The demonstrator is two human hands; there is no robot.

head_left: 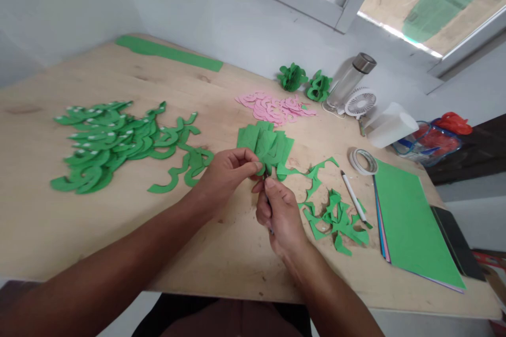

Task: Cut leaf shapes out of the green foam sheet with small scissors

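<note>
At the middle of the table, my left hand (233, 168) pinches the edge of a small green paper piece (261, 168). My right hand (281, 210) is closed around a pair of scissors (268, 172), mostly hidden by the fingers; the dark blades meet the paper close to my left fingertips. Just beyond both hands lies a fanned stack of green paper pieces (266, 139). Thin green offcuts (334, 216) are scattered right of my right hand. Left of my left hand, curved green cutouts (193, 160) lie beside a big overlapping pile of green cutouts (106, 142) with white patches.
Pink paper cutouts (272, 107), two green paper balls (292, 77), a bottle (351, 81) and a small fan (360, 101) are at the back. On the right are tape rolls (362, 161), a white pen (353, 197) and green sheets (415, 226). A green strip (169, 53) lies back left.
</note>
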